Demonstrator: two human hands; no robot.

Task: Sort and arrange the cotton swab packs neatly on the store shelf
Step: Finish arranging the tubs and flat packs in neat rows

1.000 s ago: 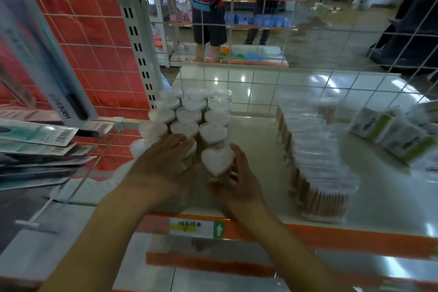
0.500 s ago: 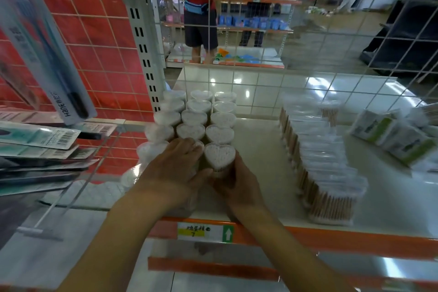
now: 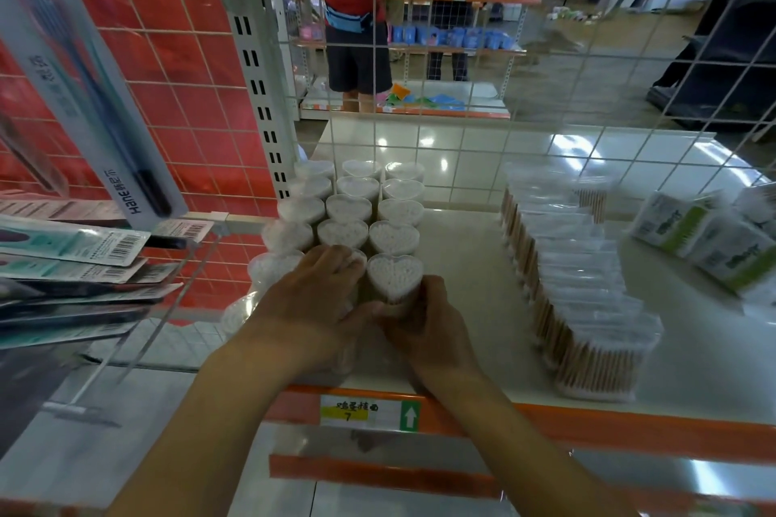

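heart-shaped swab pack (image 3: 394,276) gripped by right hand (image 3: 424,327), left hand (image 3: 313,302) flat, "hane" toothbrush pack (image 3: 96,97)

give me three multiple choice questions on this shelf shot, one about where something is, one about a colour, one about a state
1. Where is the row of wooden-stick swab packs relative to the heart tubs?
A. to their right
B. to their left
C. stacked on top of them

2. What colour is the shelf edge?
A. blue
B. orange
C. black

3. What is the right hand doing?
A. hanging idle off the shelf
B. gripping the front heart tub
C. holding a toothbrush pack

Answers:
1 A, the stick packs run in a line on the right side of the shelf, apart from the tubs.
2 B, an orange strip runs along the front, carrying the price tag.
3 B, its fingers curl round the tub's base, while the left hand rests on the neighbouring tub.
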